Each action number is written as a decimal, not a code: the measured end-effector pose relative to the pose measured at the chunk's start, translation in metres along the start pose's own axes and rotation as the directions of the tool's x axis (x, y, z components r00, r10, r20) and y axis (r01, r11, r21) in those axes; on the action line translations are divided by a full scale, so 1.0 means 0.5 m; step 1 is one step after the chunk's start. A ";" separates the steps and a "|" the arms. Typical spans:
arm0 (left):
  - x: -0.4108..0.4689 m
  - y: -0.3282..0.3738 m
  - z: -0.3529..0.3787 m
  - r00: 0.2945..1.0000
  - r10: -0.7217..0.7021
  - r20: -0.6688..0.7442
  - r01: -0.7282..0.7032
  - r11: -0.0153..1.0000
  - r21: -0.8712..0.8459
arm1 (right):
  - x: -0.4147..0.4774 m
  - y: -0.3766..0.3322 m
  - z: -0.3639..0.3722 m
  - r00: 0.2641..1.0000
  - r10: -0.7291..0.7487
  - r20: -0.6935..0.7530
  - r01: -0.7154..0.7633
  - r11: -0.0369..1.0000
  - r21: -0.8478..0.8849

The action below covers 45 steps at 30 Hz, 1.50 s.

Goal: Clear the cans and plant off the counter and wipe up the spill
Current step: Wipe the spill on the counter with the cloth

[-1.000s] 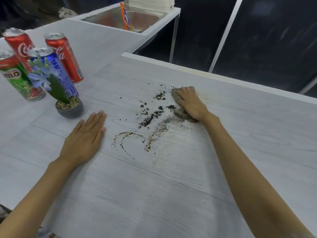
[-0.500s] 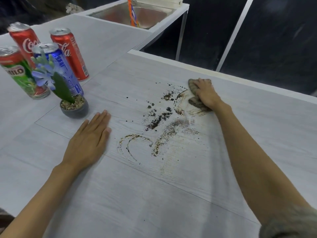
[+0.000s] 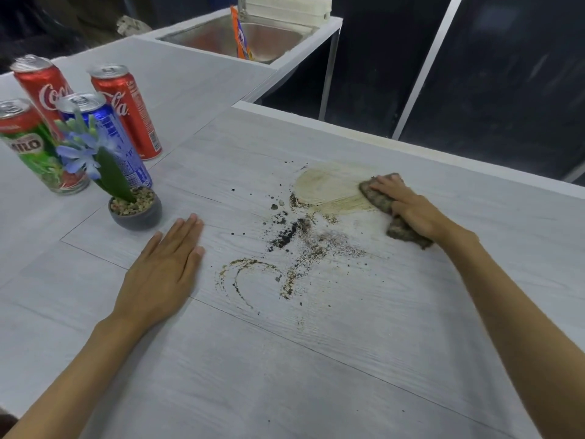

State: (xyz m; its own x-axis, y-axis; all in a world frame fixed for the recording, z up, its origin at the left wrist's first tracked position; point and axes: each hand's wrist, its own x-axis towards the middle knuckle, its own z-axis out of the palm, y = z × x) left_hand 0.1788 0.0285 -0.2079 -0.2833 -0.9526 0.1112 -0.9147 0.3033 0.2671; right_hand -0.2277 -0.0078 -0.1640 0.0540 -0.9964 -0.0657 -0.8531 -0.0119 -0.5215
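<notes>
A dark, gritty spill (image 3: pixel 291 236) is smeared across the middle of the pale wood-grain counter (image 3: pixel 316 359), with a brownish wet streak (image 3: pixel 329 188) at its far side. My right hand (image 3: pixel 408 207) presses a brown cloth (image 3: pixel 380 198) flat on the counter at the right end of that streak. My left hand (image 3: pixel 164 270) lies flat, palm down, fingers together, left of the spill. A small potted plant (image 3: pixel 134 207) with blue flowers stands just beyond it. Behind the plant are a blue can (image 3: pixel 107 137), a green Milo can (image 3: pixel 34 147) and two red Coca-Cola cans (image 3: pixel 126 112), (image 3: pixel 41 90).
A steel sink (image 3: pixel 240 36) is set into the counter at the back, with an orange packet (image 3: pixel 239 33) standing in it and a white rack (image 3: pixel 288 7) on its far rim. The counter's far edge (image 3: pixel 411 144) drops to dark floor on the right.
My right hand has slid the cloth to the right, leaving a brownish wet streak behind it. My left hand, the plant and the cans have stayed in place.
</notes>
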 end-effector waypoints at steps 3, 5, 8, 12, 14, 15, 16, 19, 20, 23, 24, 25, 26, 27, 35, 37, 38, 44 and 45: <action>0.000 0.001 -0.001 1.000 -0.002 0.004 0.002 1.000 0.022 | 0.005 -0.084 0.062 0.995 -0.093 0.026 0.094 0.992 -0.078; 0.000 0.001 -0.001 1.000 -0.006 0.001 0.006 1.000 0.021 | -0.019 -0.151 0.126 0.961 -0.272 0.042 0.275 0.944 -0.185; -0.001 0.003 -0.001 1.000 0.002 -0.005 -0.002 1.000 0.019 | -0.091 -0.181 0.163 0.943 -0.324 0.082 0.333 0.929 -0.161; -0.001 -0.001 0.003 1.000 0.021 -0.015 -0.021 0.999 0.035 | -0.146 -0.085 0.103 0.983 -0.180 0.040 0.184 0.977 -0.112; 0.000 -0.002 0.005 0.999 0.029 -0.021 -0.028 0.999 0.038 | -0.118 -0.040 0.067 0.996 0.069 -0.056 -0.077 0.984 -0.158; 0.000 -0.002 0.005 0.999 0.028 -0.021 -0.027 0.999 0.040 | -0.094 -0.036 0.062 0.980 0.170 -0.101 -0.186 0.966 -0.178; 0.000 0.000 0.005 0.999 0.026 -0.021 -0.025 0.999 0.045 | -0.068 -0.047 0.069 0.967 0.217 -0.133 -0.242 0.948 -0.206; -0.002 0.001 0.003 1.000 0.020 -0.008 -0.019 0.999 0.048 | -0.016 -0.148 0.146 0.979 0.169 -0.118 -0.195 0.944 -0.268; -0.002 0.001 0.002 1.000 0.022 0.000 -0.022 0.999 0.044 | -0.020 -0.188 0.179 0.988 0.114 -0.102 -0.139 0.947 -0.288; 0.002 -0.005 -0.006 0.997 0.048 0.068 -0.049 0.999 0.020 | -0.104 -0.263 0.229 0.999 -0.039 -0.031 0.028 0.957 -0.288; 0.003 -0.013 -0.009 0.992 0.076 0.100 -0.077 0.997 0.013 | -0.143 -0.260 0.225 0.996 -0.090 -0.007 0.085 0.964 -0.252; 0.004 -0.022 -0.013 0.985 0.117 0.129 -0.119 0.993 0.003 | -0.180 -0.245 0.216 0.991 -0.134 0.008 0.132 0.967 -0.216; 0.004 -0.032 -0.018 0.975 0.163 0.149 -0.164 0.986 -0.009 | -0.208 -0.222 0.201 0.989 -0.150 0.015 0.150 0.970 -0.193; 0.004 -0.041 -0.021 0.966 0.204 0.158 -0.204 0.979 -0.019 | -0.226 -0.190 0.182 0.992 -0.127 0.009 0.127 0.974 -0.188; -0.005 -0.054 -0.019 0.966 0.251 0.063 -0.252 0.968 0.009 | -0.103 -0.226 0.185 0.970 0.167 -0.177 -0.214 0.931 -0.295; -0.005 -0.054 -0.018 0.966 0.253 0.046 -0.254 0.967 0.001 | -0.107 -0.294 0.244 0.982 0.121 -0.143 -0.158 0.945 -0.285; -0.004 -0.054 -0.017 0.966 0.255 0.041 -0.255 0.967 -0.005 | -0.128 -0.319 0.262 0.991 0.082 -0.109 -0.106 0.966 -0.236; -0.004 -0.056 -0.016 0.965 0.257 0.048 -0.257 0.966 -0.007 | -0.279 -0.235 0.197 0.999 0.000 -0.046 -0.009 0.980 -0.198; -0.003 -0.056 -0.015 0.965 0.259 0.047 -0.259 0.966 -0.012 | -0.275 -0.209 0.180 0.996 0.065 -0.064 -0.078 0.970 -0.232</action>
State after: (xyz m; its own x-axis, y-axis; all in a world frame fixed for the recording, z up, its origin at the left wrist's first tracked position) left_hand 0.2069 0.0218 -0.2082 -0.5238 -0.8416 0.1316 -0.8067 0.5397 0.2407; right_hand -0.0992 0.1380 -0.1769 -0.0344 -0.9984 -0.0450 -0.9517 0.0465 -0.3036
